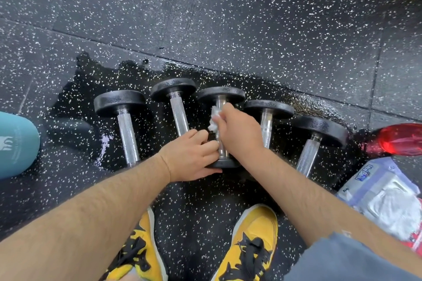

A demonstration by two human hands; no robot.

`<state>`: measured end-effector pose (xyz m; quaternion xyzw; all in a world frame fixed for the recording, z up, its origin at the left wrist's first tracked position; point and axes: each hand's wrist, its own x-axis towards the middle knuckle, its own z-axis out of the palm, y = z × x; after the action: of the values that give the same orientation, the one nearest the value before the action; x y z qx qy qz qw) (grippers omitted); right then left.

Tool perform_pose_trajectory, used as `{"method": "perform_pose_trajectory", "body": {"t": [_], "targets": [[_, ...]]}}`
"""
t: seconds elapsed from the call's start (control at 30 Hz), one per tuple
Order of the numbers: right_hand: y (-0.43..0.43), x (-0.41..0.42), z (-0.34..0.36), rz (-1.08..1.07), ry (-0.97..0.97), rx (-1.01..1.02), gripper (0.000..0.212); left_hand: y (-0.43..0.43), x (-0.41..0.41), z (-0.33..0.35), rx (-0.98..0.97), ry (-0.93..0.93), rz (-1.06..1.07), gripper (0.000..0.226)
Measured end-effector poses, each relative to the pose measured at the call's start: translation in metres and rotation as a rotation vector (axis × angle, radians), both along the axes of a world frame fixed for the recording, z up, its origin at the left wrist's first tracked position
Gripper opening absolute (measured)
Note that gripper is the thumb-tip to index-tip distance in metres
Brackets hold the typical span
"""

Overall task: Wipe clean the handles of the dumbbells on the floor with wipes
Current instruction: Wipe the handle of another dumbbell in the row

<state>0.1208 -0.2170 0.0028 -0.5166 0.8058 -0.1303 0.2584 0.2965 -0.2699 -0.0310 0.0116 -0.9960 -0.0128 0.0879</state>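
At the far left I see a smooth teal bottle [16, 143] lying on the speckled rubber floor [205, 18], which is wet and glossy beneath the row of weights. The first dumbbell [127, 130] and second dumbbell [179, 112] show bare knurled steel handles and round black plates. The left hand [191, 155] curls its fingers round the near end of the middle dumbbell [221, 96]. The right hand [239, 130] clamps a crumpled white wipe [214, 118] around that handle. Further right lie the fourth dumbbell [267, 121], the fifth dumbbell [317, 134], a translucent red bottle [397, 139] and an opened, crinkly pack of wipes [386, 198].
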Motion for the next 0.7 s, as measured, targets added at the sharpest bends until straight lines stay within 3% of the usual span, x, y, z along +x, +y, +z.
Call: {"method": "perform_pose_trajectory", "body": {"t": [0.2, 0.43, 0.7], "targets": [[0.010, 0.010, 0.000, -0.100, -0.116, 0.047, 0.019, -0.002, -0.001, -0.002, 0.000, 0.010, 0.008, 0.043], [0.004, -0.001, -0.002, -0.370, -0.351, 0.073, 0.022, 0.000, -0.001, 0.001, 0.000, -0.009, -0.006, 0.045], [0.019, -0.014, 0.003, -0.213, -0.413, 0.312, 0.023, -0.001, 0.001, 0.003, -0.011, -0.013, -0.016, 0.044]]}}
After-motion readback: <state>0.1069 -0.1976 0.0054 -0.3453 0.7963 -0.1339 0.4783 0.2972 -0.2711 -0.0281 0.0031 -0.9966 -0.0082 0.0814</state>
